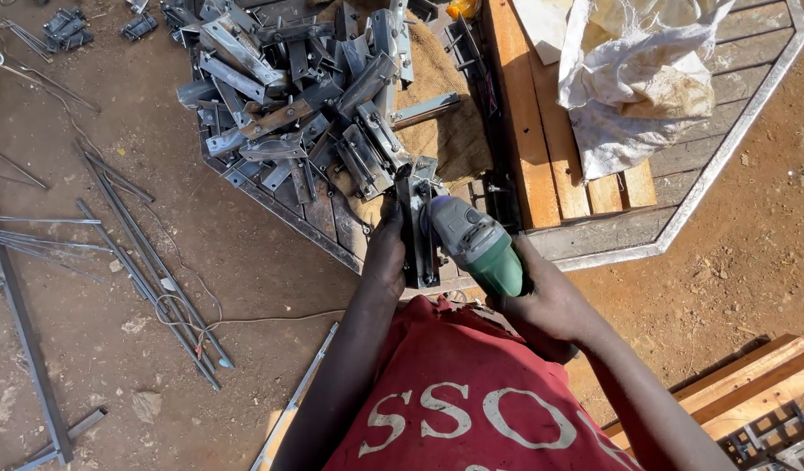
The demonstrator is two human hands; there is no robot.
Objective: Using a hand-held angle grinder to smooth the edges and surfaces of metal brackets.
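Two bare hands work close together at the near edge of a low metal-framed table (725, 148), seen from above the person's red shirt (472, 401). The left hand (386, 253) wraps its fingers around a dark steel bracket (418, 231), a narrow piece held upright on its end against the table's edge, just below the heap. The right hand (541, 301) grips the green body of an angle grinder (476, 244), its fingers closed about the tool's rear; the grey head of the grinder lies right beside the bracket, touching or nearly touching its right side, though the disc itself is hidden.

Behind the bracket, a large pile of cut steel pieces (297, 96) covers the left half of the table, lying partly on a brown sackcloth (454, 131). To the right of the pile, pale wooden planks (541, 131) run across the table, and a crumpled white sack (637, 78) rests on them at the far right.

On the dirt floor (158, 349) to the left lie several thin steel rods (140, 262) and loose wire, well apart from the hands. More wooden boards (751, 384) show at the lower right corner.
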